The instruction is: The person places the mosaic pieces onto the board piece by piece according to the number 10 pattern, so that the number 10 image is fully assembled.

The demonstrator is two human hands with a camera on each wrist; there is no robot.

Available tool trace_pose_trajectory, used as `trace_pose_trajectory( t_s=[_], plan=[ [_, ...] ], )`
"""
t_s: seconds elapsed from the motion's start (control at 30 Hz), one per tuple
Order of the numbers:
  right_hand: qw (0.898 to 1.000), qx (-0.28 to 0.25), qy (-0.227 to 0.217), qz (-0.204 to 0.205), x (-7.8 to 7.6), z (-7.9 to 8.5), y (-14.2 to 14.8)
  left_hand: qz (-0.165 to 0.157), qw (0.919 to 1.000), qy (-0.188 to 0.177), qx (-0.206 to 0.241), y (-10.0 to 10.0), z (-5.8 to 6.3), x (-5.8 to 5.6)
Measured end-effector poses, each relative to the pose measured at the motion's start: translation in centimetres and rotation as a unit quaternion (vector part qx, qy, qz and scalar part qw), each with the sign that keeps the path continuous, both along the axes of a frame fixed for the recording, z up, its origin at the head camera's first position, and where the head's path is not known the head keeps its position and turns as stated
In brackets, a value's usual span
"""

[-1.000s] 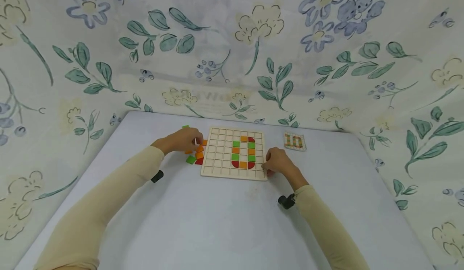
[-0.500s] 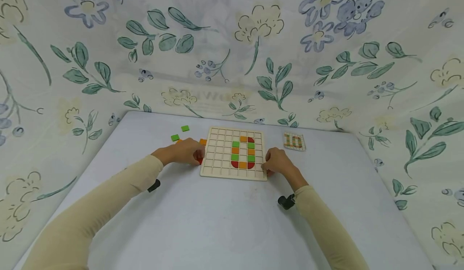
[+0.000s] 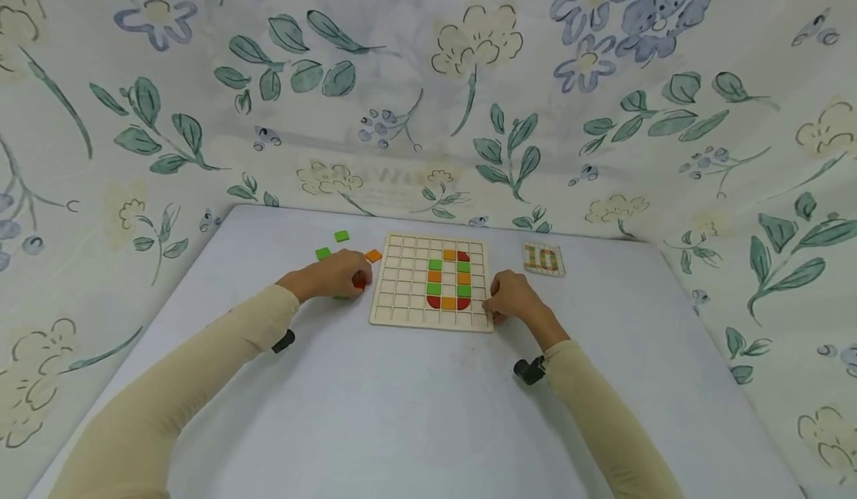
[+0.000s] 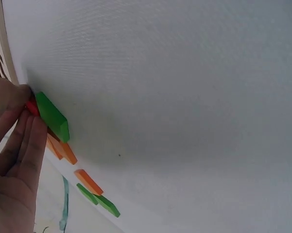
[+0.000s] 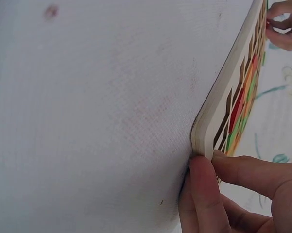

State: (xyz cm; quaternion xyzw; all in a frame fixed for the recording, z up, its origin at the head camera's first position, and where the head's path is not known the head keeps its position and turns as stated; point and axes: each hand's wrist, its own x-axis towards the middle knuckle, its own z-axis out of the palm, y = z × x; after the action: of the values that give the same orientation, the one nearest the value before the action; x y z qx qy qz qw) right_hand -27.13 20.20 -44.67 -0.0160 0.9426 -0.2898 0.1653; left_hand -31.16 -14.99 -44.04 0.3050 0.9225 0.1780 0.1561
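My left hand (image 3: 335, 272) is just left of the wooden grid board (image 3: 402, 283) and pinches a red tile (image 4: 33, 106) between thumb and fingers. Next to those fingertips, in the left wrist view, is a green tile (image 4: 52, 116). My right hand (image 3: 515, 298) grips the board's near right corner, thumb on top and fingers along the side and beneath, as the right wrist view shows. Set in the board's right part is a ring of red, orange and green tiles (image 3: 465, 279). The red tile is mostly hidden by fingers in the head view.
Loose green tiles (image 3: 342, 236) and an orange tile (image 3: 373, 256) lie left of the board; others are partly behind the left hand. A small patterned card (image 3: 544, 259) lies to the right of the board. Flowered cloth (image 3: 428, 112) rises behind the white table (image 3: 402, 402).
My left hand came from the loose orange tiles toward the red tile by the board, then drew slightly left and back with it. My right hand stays on the board's corner.
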Motion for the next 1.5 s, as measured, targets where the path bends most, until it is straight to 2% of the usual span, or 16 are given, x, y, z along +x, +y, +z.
trace_pose_trajectory(
  t_s=[0.2, 0.4, 0.6, 0.77, 0.93, 1.2, 1.5],
  plan=[
    [1.000, 0.007, -0.002, 0.000, 0.0, 0.1, 0.2, 0.023, 0.9979, 0.033, 0.050, 1.2, -0.1, -1.0],
    [1.000, 0.004, -0.008, -0.003, 0.0, 0.0, 0.1, 0.034, 0.9916, 0.061, 0.109, 4.4, -0.2, -2.5],
    [1.000, 0.002, 0.000, -0.001, 0.1, 0.1, -0.1, 0.034, 0.9888, 0.091, 0.113, 7.8, -0.4, -3.9],
    [1.000, 0.013, 0.001, -0.004, 0.1, 0.2, -0.1, 0.036, 0.9873, 0.093, 0.123, 9.6, -0.9, -4.9],
    [1.000, 0.012, -0.009, -0.009, 0.1, 0.3, -0.1, 0.035, 0.9894, 0.089, 0.109, 11.2, -1.2, -5.7],
    [1.000, 0.008, -0.007, -0.010, -0.1, 0.3, -0.1, 0.041, 0.9907, 0.085, 0.098, 13.0, -0.5, -5.9],
    [1.000, 0.021, -0.010, -0.010, -0.3, 0.3, -0.1, 0.054, 0.9913, 0.070, 0.098, 13.8, -0.7, -5.9]
  ],
)
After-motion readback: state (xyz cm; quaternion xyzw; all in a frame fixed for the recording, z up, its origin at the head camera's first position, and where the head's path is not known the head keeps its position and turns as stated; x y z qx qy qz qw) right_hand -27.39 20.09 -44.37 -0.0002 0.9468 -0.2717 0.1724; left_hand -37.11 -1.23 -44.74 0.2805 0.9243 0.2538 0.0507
